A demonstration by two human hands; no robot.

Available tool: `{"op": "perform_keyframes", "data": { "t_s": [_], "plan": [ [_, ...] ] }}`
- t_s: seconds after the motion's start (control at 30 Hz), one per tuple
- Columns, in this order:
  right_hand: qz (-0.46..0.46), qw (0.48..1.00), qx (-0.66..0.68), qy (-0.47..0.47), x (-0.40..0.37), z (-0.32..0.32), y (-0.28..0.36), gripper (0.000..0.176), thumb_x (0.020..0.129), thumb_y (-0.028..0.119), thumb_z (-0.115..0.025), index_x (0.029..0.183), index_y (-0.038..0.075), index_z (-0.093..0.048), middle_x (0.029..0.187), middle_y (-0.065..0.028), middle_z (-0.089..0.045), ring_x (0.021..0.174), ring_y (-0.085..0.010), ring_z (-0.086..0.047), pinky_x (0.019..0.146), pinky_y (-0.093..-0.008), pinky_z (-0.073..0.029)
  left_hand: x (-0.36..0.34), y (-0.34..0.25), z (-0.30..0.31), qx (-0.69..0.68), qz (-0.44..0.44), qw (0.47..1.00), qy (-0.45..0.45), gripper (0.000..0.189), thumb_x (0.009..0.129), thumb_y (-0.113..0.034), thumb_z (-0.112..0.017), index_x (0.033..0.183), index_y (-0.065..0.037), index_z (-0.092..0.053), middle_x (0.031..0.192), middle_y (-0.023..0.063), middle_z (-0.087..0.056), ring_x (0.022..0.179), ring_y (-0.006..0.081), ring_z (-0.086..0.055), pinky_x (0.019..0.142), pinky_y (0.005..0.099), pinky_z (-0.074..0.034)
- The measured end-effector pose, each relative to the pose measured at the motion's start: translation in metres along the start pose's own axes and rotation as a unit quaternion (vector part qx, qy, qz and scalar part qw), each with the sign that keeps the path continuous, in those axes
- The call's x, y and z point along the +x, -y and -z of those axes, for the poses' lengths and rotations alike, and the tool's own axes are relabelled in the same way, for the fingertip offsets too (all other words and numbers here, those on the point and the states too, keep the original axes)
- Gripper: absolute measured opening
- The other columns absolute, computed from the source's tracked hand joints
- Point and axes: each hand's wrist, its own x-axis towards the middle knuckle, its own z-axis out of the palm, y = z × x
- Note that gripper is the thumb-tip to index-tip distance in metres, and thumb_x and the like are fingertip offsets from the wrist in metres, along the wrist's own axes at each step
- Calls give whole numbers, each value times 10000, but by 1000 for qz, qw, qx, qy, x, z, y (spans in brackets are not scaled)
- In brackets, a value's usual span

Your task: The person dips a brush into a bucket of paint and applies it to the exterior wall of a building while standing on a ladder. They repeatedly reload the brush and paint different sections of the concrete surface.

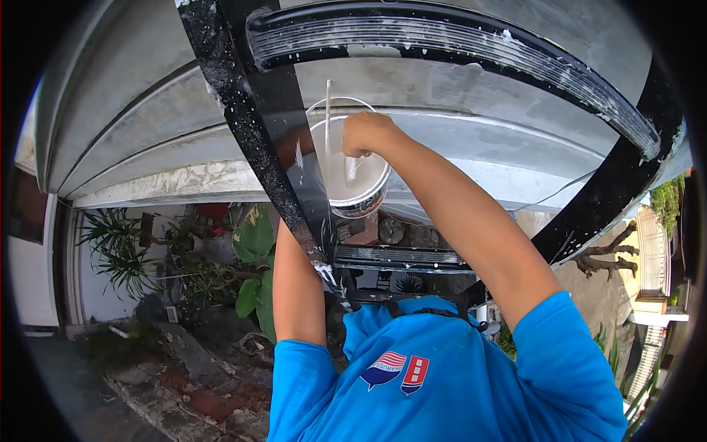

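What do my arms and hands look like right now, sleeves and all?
Short bright-blue T-shirt sleeves end above the elbows; both forearms are bare. The right hand wears no glove or watch that shows. The left hand is hidden behind the black ladder rail.

You are outdoors in daylight, high above the ground. A grey concrete overhang point(147, 118) curves across in front of you. Far below lie leafy plants point(184, 258) beside a white wall point(33, 272) and cracked reddish paving point(191, 398). To your right stand bare tree trunks point(607, 254) and a fence point(652, 243).
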Motion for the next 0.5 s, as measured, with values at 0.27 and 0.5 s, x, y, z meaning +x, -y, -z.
{"op": "perform_keyframes", "data": {
  "t_s": [0.27,0.5],
  "plan": [
    [50,996,-40,-66,10,-25,4,316,655,100,-600,953,36,-682,997,-171,-663,938,-301,-648,767,-397,-522,0,0,-2,26,-11,999,-19,211,877,-191,-530,930,8,-574,747,210,-628,691,378,-632,601,418,-472],
    [80,987,-24,-139,-47,11,-9,241,629,82,-616,848,30,-701,881,-185,-674,844,-317,-663,728,-388,-531,0,-6,5,33,20,999,13,245,889,-197,-529,991,22,-570,719,215,-618,655,373,-627,581,407,-470]
  ]
}}
